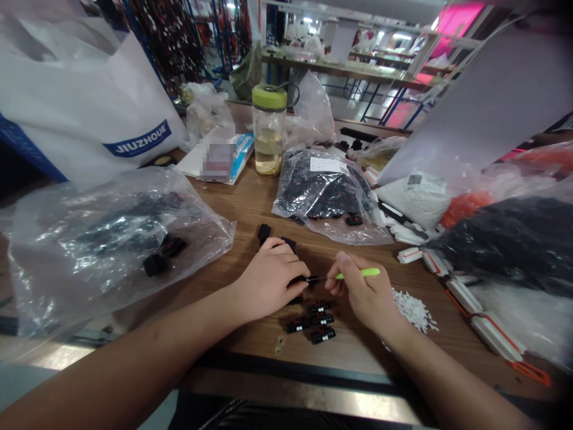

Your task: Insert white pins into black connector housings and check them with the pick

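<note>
My left hand [275, 276] is closed around a black connector housing [301, 279] at the middle of the wooden table, its fingers hiding most of the part. In my right hand [358, 283] is a thin tool with a lime-green handle [363, 273], and its metal tip points left, meeting or nearly meeting the connector. Just below the hands lie several black connector housings [323, 319] with small white pieces in them. More black housings [264, 232] are partly hidden behind my left hand. Beside my right wrist is a pile of small white pieces [414, 309].
A clear bag of black parts [320, 185] lies ahead, with another plastic bag [120, 227] at left. A green-lidded bottle [269, 128] stands behind. White strips [463, 295] and filled bags [505, 239] line the right side. A large white bag [85, 101] stands far left.
</note>
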### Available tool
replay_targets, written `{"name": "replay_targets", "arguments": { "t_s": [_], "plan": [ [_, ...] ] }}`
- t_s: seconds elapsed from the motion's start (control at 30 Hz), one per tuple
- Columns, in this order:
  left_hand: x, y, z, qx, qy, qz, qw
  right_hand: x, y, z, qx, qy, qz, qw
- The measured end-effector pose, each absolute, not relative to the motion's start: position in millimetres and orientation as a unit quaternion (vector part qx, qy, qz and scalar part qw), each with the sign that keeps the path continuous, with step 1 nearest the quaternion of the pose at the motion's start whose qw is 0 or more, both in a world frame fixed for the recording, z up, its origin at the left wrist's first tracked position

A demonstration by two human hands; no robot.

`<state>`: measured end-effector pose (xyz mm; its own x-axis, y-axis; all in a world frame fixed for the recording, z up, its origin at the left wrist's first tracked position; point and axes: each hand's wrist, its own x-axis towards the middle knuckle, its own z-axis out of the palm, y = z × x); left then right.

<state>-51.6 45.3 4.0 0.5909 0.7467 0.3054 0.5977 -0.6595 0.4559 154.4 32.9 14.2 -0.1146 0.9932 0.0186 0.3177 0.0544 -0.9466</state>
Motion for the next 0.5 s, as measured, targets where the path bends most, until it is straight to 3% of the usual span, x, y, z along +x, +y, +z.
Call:
{"name": "replay_targets", "arguments": {
  "t_s": [0.27,0.5],
  "plan": [
    [-51,45,6,0.882,0.379,0.229,0.162,153,30,16,-0.52,-0.653,0.407,0.372],
    [-65,52,12,0.867,0.448,0.199,0.088,165,35,17,-0.518,-0.606,0.404,0.448]
  ]
}}
